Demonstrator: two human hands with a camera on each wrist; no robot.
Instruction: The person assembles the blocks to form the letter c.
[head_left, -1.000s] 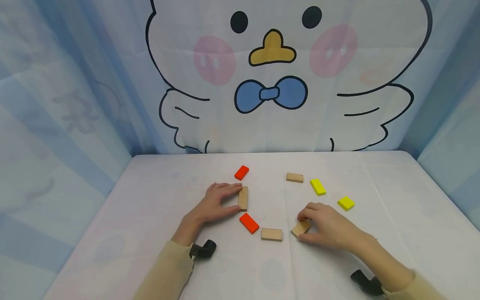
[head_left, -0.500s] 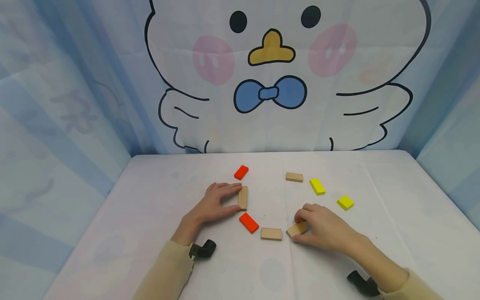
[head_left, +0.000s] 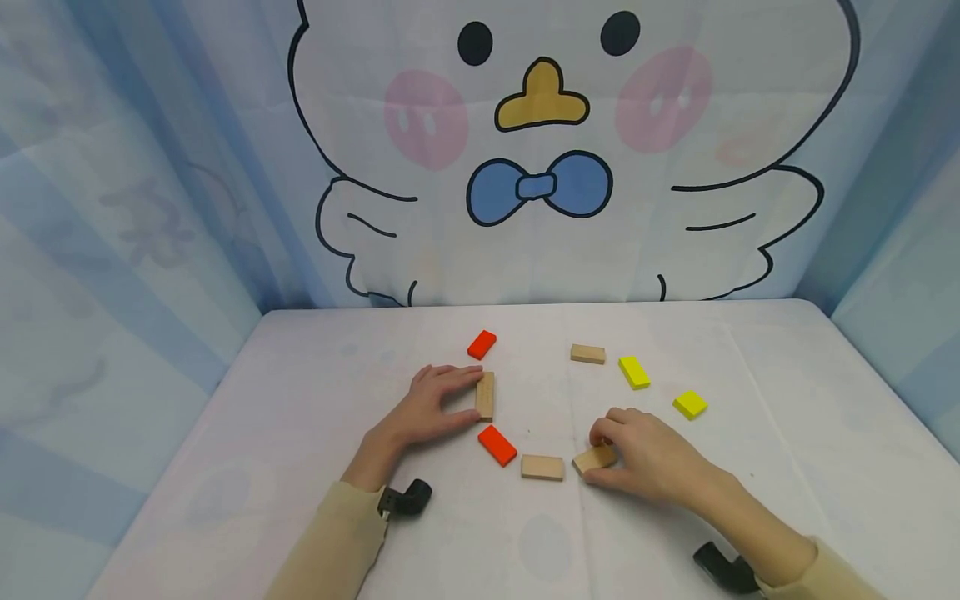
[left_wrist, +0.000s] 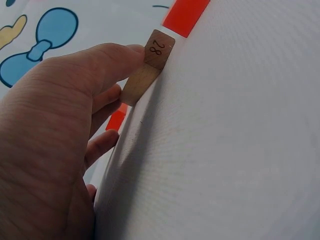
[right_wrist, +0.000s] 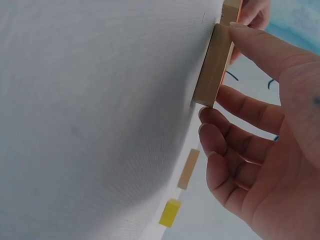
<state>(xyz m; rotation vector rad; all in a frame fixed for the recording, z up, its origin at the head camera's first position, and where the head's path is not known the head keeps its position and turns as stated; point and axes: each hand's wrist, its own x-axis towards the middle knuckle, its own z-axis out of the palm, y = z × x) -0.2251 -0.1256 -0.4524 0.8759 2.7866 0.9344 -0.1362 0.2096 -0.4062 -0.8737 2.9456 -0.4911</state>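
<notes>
My left hand (head_left: 432, 408) has its thumb and a fingertip at the two ends of a plain wooden block (head_left: 486, 397). That block lies flat on the table, and "28" is marked on its end (left_wrist: 159, 49) in the left wrist view. My right hand (head_left: 648, 457) pinches a second wooden block (head_left: 592, 460) between thumb and fingers, set at an angle. Its long side (right_wrist: 212, 67) faces the right wrist camera. Just left of it lies another wooden block (head_left: 542, 467). A red block (head_left: 498, 446) sits between that one and the block at my left hand.
Another red block (head_left: 482, 344) lies beyond my left hand. Farther back on the white-covered table (head_left: 315, 358) are a wooden block (head_left: 588, 354) and two yellow blocks, one long (head_left: 634, 372) and one squarer (head_left: 690, 405). A printed curtain (head_left: 540, 258) stands behind the table.
My right hand has shifted its wooden block a little left, toward the neighbouring wooden block, and turned it slightly; over the last half second it stays put. My left hand has kept its place.
</notes>
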